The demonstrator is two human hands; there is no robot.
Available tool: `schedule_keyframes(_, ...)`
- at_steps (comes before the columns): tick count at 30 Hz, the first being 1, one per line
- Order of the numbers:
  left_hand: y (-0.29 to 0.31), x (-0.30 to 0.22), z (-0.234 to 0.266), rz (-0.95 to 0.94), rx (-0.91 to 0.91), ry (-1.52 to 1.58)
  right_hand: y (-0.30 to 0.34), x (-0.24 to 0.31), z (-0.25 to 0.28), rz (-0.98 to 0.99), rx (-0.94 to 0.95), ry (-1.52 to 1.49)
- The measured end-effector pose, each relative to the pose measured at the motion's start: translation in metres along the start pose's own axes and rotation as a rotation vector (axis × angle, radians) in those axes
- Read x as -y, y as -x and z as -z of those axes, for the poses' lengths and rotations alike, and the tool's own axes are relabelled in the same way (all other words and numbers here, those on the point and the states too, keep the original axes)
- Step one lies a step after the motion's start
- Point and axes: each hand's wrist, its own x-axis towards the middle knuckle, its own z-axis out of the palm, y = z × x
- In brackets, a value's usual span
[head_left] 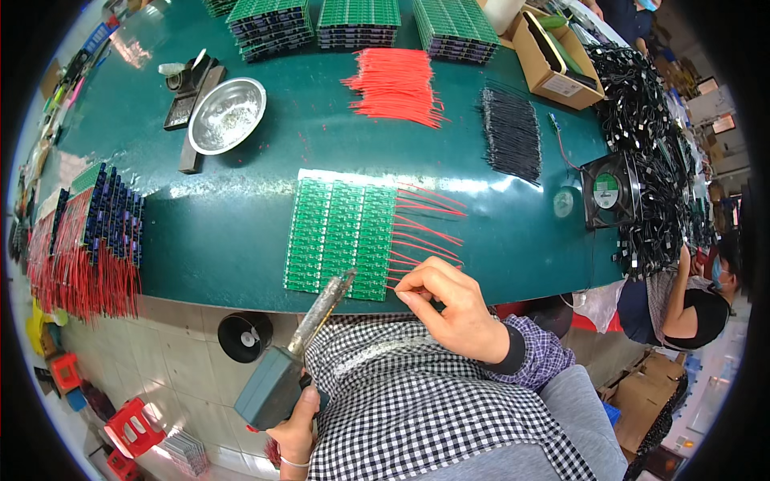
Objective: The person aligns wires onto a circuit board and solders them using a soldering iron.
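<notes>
My left hand (298,426) is wrapped around the handle of a dark grey-green soldering gun (274,386). Its long metal barrel points up and right, the tip over the lower right part of a green circuit board panel (337,232). This panel, made of many small boards in columns, lies flat near the table's front edge. Several red wires (429,234) stick out from its right edge. Just off the panel's lower right corner, my right hand (459,314) pinches a red wire between thumb and forefinger; most of that wire is hidden by the fingers.
Behind the panel lie a red wire bundle (395,86) and a black wire bundle (511,132). A metal bowl (227,116) and wired board stacks (92,232) are on the left. Right are a small fan (607,191), black cables (650,120) and a seated person (698,309). Board stacks (358,22) stand at the back.
</notes>
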Motion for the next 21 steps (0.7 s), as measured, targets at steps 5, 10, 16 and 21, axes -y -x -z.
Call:
schedule_keyframes(5, 0.014, 0.028, 0.019, -0.063, 0.016, -0.18, 0.001, -0.004, -0.007, 0.196, -0.101, 0.098)
schedule_keyframes(10, 0.021, 0.031, 0.025, -0.036, 0.048, -0.251, 0.003, -0.001, -0.012, 0.21, -0.125, 0.17)
schedule_keyframes(16, 0.019, 0.015, 0.016, 0.028, 0.027, -0.353, 0.003, -0.011, -0.023, 0.208, -0.155, 0.141)
schedule_keyframes(21, 0.017, 0.013, 0.021, -0.03, 0.096, -0.536, 0.003, -0.01, -0.028, 0.198, -0.18, 0.171)
